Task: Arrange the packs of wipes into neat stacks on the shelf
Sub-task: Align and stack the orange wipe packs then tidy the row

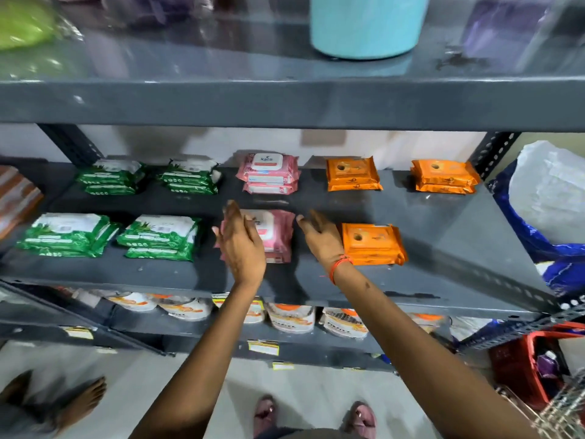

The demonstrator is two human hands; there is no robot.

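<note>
Both hands flat & empty at front pink stack (275, 236) on mid shelf (443, 236): L hand (242, 245) over its left side, R hand (319, 237) just beside its right edge, w/ green stacks (160, 237) left, orange pack (373, 245) right.

My left hand (242, 245) covers the left part of the front pink stack (278, 236). At top centre, the blue bucket (364, 26) is cut off; labels stay unreadable.
</note>
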